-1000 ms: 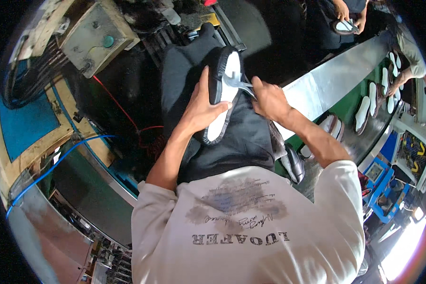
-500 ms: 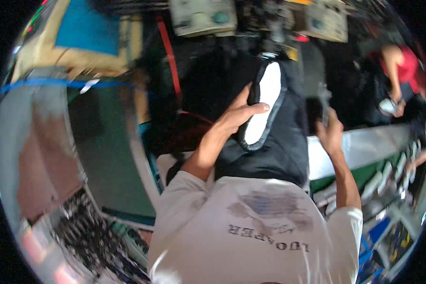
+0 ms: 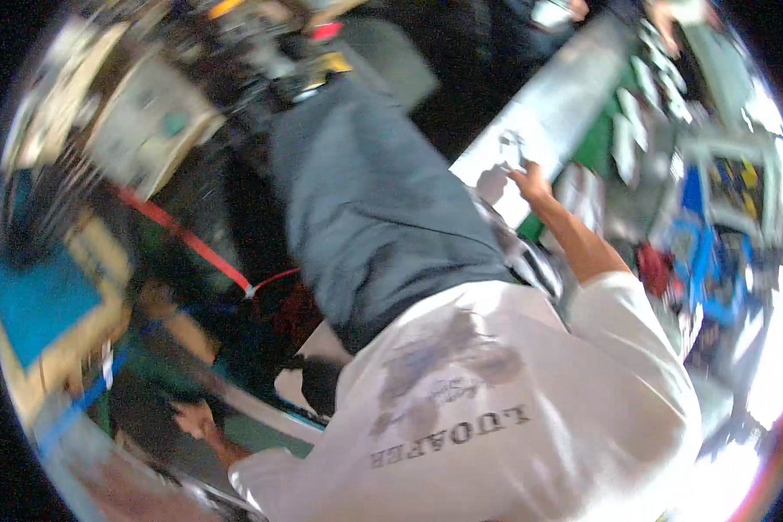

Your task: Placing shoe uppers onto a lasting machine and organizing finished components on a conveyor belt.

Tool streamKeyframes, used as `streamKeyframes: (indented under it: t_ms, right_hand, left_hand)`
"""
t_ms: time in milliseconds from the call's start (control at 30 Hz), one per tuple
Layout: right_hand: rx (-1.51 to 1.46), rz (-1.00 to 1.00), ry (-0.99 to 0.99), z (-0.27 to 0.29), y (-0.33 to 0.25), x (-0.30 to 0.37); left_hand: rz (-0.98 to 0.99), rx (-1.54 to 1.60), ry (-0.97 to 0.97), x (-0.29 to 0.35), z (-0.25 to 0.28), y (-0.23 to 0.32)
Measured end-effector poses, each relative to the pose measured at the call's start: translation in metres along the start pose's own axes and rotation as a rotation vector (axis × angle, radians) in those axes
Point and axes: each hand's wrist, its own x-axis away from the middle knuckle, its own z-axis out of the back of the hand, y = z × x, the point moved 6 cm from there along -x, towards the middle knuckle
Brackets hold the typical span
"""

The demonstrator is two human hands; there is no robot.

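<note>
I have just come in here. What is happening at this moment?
A person in a white shirt has both arms spread wide. The right hand, over a metal ledge, seems to hold a small metal tool. The left hand is out by a dark green surface and looks empty, though blurred. Shoes with white insides lie right of the ledge.

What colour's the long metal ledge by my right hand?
The ledge is silvery grey, clearest in head view.
</note>
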Motion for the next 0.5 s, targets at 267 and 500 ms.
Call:
streamKeyframes:
  t_ms: [267,500]
  right_hand:
    - [0.051,0.102,-0.028,0.049,0.039,0.004]
    - [0.152,-0.478,0.184,0.184,0.302,0.158]
  left_hand:
    - [-0.259,0.389,0.234,-0.011,-0.015,0.058]
    - [-0.545,1.037,0.093,0.054,0.154,0.252]
